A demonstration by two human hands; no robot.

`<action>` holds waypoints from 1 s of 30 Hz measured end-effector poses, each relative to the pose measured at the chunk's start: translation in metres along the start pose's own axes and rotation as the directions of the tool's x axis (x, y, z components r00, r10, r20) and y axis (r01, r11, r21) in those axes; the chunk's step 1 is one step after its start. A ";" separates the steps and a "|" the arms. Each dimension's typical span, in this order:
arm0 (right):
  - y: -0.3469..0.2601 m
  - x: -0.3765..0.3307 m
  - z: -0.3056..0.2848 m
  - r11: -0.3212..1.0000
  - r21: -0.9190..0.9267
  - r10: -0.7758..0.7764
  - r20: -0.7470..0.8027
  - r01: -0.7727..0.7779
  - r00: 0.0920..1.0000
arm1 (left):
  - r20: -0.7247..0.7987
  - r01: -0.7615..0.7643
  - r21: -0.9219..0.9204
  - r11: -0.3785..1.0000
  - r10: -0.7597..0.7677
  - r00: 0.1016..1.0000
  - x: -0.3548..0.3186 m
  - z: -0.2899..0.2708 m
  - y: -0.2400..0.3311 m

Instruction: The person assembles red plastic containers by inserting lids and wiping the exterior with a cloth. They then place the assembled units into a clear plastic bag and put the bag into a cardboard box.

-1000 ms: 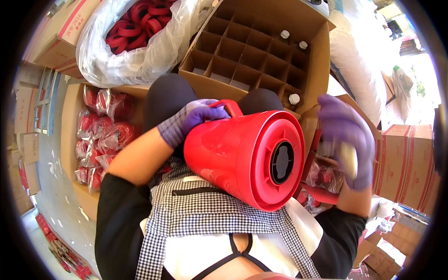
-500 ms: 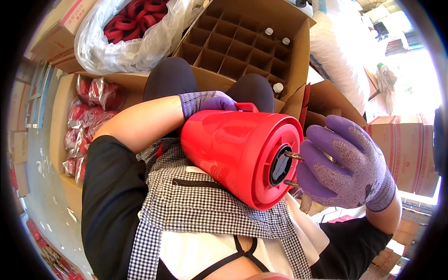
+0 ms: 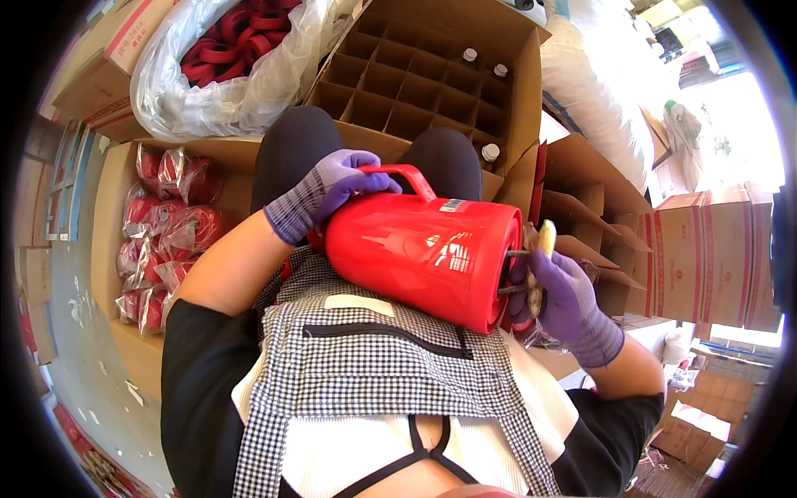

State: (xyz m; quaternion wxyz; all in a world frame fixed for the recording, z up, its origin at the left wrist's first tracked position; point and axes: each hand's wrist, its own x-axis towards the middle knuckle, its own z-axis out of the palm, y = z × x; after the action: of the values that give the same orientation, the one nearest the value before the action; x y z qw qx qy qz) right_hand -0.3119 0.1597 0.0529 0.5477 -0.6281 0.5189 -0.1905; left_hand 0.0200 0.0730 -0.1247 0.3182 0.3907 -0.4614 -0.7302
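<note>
A glossy red jug (image 3: 407,257) with a loop handle lies on its side across my lap, its base toward the right. My gloved left hand (image 3: 340,187) is closed on the handle where it joins the jug's left end. In my gloved right hand (image 3: 569,303) is a two-pronged metal tool with a beige wrapped crossbar (image 3: 545,241). Its two prongs reach to the underside of the jug. Where their tips meet the base is hidden by the rim. Under the jug is my checked apron (image 3: 365,365).
A divided carton (image 3: 523,108) ahead holds a few white-capped bottles. An open bag (image 3: 158,91) of dark red rings stands at the far left, above a carton of red parts in clear wrap (image 3: 187,232). More open cartons (image 3: 589,232) are at the right.
The jug has turned, so its base now faces right and its handle shows at the top. My left hand has shifted left along it; my right hand has closed around the tool's crossbar.
</note>
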 end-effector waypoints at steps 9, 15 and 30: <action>-0.033 0.001 -0.002 -0.151 -0.756 -0.594 0.584 0.637 0.553 | 0.312 0.210 -0.323 0.923 -0.105 0.944 0.026 0.016 -0.002; -0.038 0.003 0.004 -0.015 -0.767 -0.466 0.573 0.642 0.674 | 0.289 0.125 -0.265 0.956 -0.045 0.956 0.034 0.017 -0.007; 0.054 0.112 -0.029 0.929 0.109 -0.282 -0.409 0.353 0.868 | -0.610 -0.490 0.053 0.870 0.417 0.674 -0.005 0.012 -0.043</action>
State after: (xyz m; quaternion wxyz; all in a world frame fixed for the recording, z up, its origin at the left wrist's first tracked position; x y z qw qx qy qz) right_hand -0.3158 0.0563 -0.0227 0.4500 -0.6029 0.4866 -0.4442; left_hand 0.0080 0.0980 -0.1596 0.6414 0.4562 -0.3749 -0.4897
